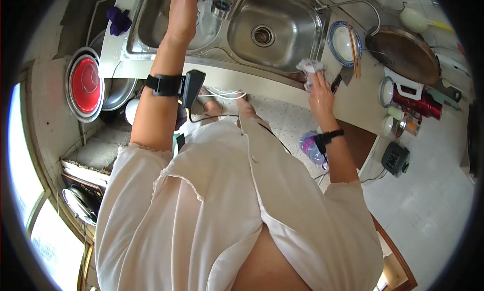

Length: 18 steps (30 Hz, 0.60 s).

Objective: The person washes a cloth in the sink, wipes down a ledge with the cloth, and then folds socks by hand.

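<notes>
My right hand (321, 97) presses a crumpled, pale wet cloth (308, 67) against the counter's front edge, by the right corner of the steel sink (297, 26). Its fingers are bent over the cloth. Close beside it on the counter lies a knife (346, 75) with a dark handle. My left hand (183, 4) reaches over the left basin at the top of the view. Its fingers are cut off or hidden, so what they do does not show. Just right of it is a shiny metal cylinder (222, 7) above the divider between the basins.
Right of the sink stand a blue-rimmed dish (343, 45) with chopsticks (356, 56) and a big brown pan (403, 54). A purple cloth (119, 21) lies left of the sink. A red basin (85, 84) is at far left. A plastic bottle (312, 149) stands below the counter.
</notes>
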Tool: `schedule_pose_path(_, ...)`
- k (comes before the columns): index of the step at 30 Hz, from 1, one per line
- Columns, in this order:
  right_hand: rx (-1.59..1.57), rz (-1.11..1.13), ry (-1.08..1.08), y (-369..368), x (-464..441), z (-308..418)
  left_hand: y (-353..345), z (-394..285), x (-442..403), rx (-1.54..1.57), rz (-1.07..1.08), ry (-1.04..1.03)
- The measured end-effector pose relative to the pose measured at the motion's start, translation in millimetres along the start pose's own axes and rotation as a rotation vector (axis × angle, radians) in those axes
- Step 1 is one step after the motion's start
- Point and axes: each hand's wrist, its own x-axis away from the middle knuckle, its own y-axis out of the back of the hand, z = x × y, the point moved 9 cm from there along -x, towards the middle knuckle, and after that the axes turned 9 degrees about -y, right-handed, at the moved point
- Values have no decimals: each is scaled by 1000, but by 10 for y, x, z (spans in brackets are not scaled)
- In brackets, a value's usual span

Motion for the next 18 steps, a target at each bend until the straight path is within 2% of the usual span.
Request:
schedule_pose_path(2,6,3,6,3,-282,58,-206,-45,182,-63,69,53)
schedule_pose_path(3,60,97,-4,-129,-401,37,-319,-26,277,-125,127,105)
schedule_pose_path(4,112,194,-15,-271,-432,7,-493,-109,329,-227,179,5)
schedule_pose_path(5,106,199,-22,-322,-385,-2,-634,-82,437,-228,220,64)
schedule_pose_path(7,-27,182,-163,-366,-320,-106,-909,69,533,-105,189,119)
schedule_pose_path(8,-28,184,-164,-379,-246,-73,-1023,120,536,-105,189,122)
schedule_pose_path(10,-87,247,-299,-379,-83,-24,-1204,268,535,-247,220,221)
schedule_pose_path(11,-83,250,-291,-505,-44,-26,-1290,281,509,-247,211,223)
schedule_pose_path(12,-102,99,-238,-625,-6,-21,-1449,245,463,-147,272,198)
schedule_pose_path(14,-722,362,-613,-579,33,119,-1518,298,392,20,368,199)
schedule_pose_path(17,-948,366,-295,-377,-274,1016,-1200,308,342,-41,265,102)
schedule_pose_path(18,-986,387,-201,-480,-416,1375,-1003,446,418,-26,150,193)
